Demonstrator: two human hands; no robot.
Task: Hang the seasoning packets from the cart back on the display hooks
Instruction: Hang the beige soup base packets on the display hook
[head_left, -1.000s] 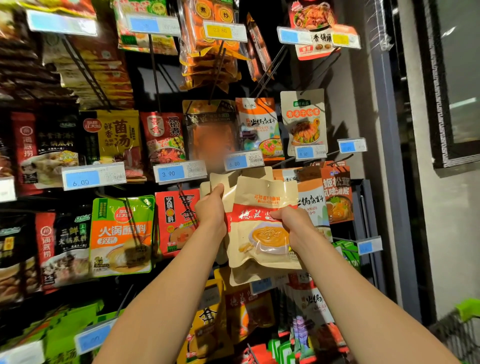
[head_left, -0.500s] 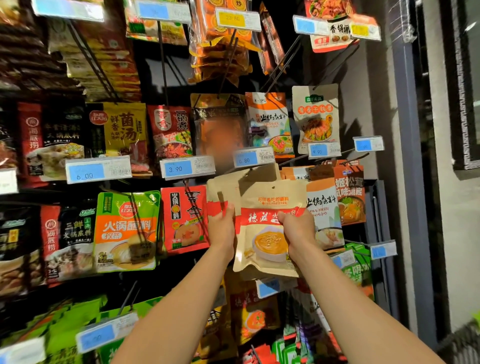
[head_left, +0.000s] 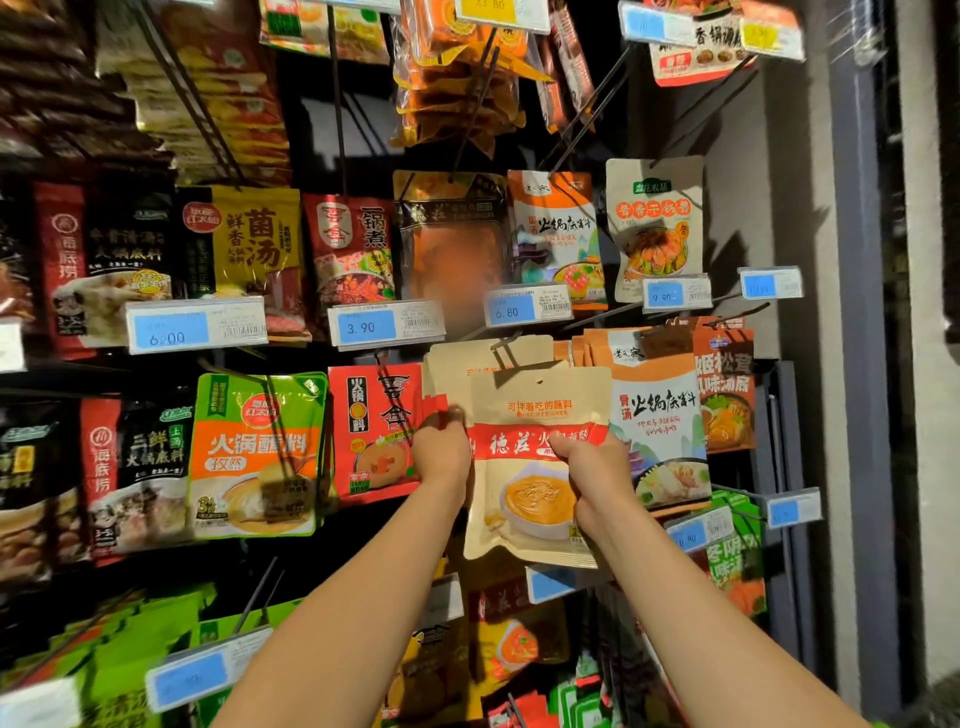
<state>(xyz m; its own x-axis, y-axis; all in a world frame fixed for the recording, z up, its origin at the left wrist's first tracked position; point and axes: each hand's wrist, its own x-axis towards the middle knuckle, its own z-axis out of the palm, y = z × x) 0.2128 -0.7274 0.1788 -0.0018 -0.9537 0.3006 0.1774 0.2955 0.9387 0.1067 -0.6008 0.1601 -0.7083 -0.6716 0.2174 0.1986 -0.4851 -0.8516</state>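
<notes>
We face the display rack (head_left: 795, 467) of hanging sauce bags; between our hands a beige seasoning packet (head_left: 535, 467) sits just under its hook (head_left: 501, 349); our right hand (head_left: 597, 478) pinches it, our left hand (head_left: 441, 452) grips the packets behind

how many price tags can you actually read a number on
4. The 6.00 tag sits far left, the 3.90 tag beside it, the 6.80 tag above the hands, and the 9.90 tag to the right. Other tags are too blurred.
</notes>
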